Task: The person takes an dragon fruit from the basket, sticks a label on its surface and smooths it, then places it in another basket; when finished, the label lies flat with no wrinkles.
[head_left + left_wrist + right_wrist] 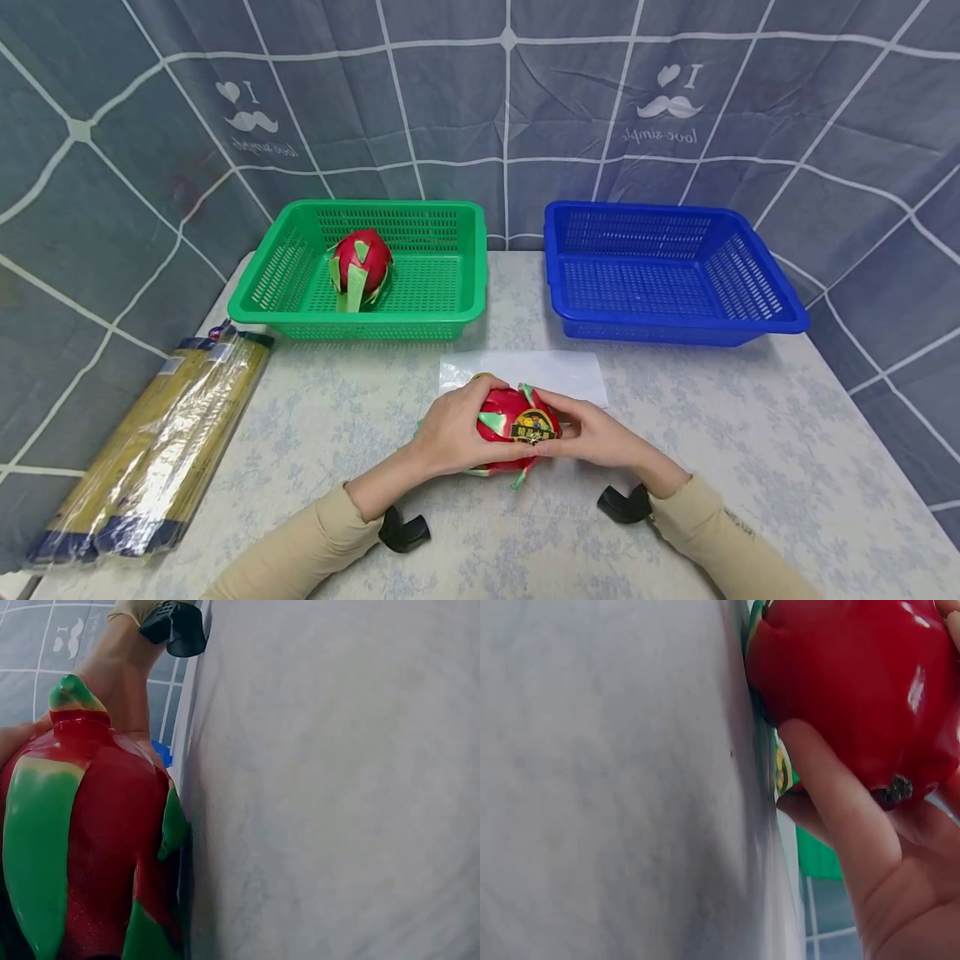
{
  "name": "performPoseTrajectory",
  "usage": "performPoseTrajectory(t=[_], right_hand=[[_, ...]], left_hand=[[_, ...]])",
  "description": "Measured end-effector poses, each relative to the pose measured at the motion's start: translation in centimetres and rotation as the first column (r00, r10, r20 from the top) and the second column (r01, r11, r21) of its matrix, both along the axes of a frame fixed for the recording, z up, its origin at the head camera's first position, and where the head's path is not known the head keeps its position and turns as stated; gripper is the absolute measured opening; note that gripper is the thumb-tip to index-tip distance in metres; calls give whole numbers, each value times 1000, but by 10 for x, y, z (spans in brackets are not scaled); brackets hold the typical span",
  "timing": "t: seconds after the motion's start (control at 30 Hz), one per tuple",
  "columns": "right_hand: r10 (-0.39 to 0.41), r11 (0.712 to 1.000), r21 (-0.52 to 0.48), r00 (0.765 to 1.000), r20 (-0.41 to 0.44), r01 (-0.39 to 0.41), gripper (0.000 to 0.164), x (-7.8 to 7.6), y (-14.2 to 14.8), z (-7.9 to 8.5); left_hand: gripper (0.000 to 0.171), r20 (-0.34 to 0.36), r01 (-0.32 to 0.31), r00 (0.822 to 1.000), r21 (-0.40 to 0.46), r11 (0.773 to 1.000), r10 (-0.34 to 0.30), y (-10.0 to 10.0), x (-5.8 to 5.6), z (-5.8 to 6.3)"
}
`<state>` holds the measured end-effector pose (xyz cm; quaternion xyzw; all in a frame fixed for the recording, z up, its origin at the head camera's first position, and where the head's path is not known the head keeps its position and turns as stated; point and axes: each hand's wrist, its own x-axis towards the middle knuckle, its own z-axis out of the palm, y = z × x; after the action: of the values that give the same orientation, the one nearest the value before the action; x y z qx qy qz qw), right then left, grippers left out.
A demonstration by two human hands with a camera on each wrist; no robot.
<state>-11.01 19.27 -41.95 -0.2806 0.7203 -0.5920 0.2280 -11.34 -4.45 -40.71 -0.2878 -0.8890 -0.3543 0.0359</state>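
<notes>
Both hands hold a red dragon fruit [504,407] with green scales at the middle of the table. My left hand [452,427] wraps round its left side, thumb laid across the front. On the other side, my right hand [594,432] grips the fruit with its thumb at the lower edge of a round yellow-and-black sticker [534,425]. The two thumb tips meet just below that sticker. Red skin and green scales fill the near part of the left wrist view, while the right wrist view shows fingers against the fruit [855,682] close to the tabletop.
A white sheet [558,375] lies behind the hands, a yellow sticker edge showing on it. Behind stand a green basket [435,318] holding another dragon fruit [367,260] and a blue basket [675,327]. Long packets of noodles [172,433] lie at the left edge.
</notes>
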Motion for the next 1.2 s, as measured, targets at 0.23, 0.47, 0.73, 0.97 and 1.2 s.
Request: performPoseTrajectory(t=[0.23,0.47,0.73,0.97,1.2], right_hand=[[33,996,-84,999,-2,-33,59,-4,8,4],[-98,965,-248,994,-46,84,60,5,-7,20],[-436,888,-239,884,-170,392,53,31,-36,35],[-545,837,-261,783,-301,482,39,40,-46,36],[-590,807,-244,736,-330,537,32,41,-48,36]], left_hand=[[62,80,-10,997,70,998,5,1,1,3],[70,12,-108,994,248,963,108,1,8,17],[74,-83,-15,995,408,913,53,8,21,21],[64,-98,16,995,424,906,28,10,25,15],[46,-133,25,991,414,910,33,12,24,9]])
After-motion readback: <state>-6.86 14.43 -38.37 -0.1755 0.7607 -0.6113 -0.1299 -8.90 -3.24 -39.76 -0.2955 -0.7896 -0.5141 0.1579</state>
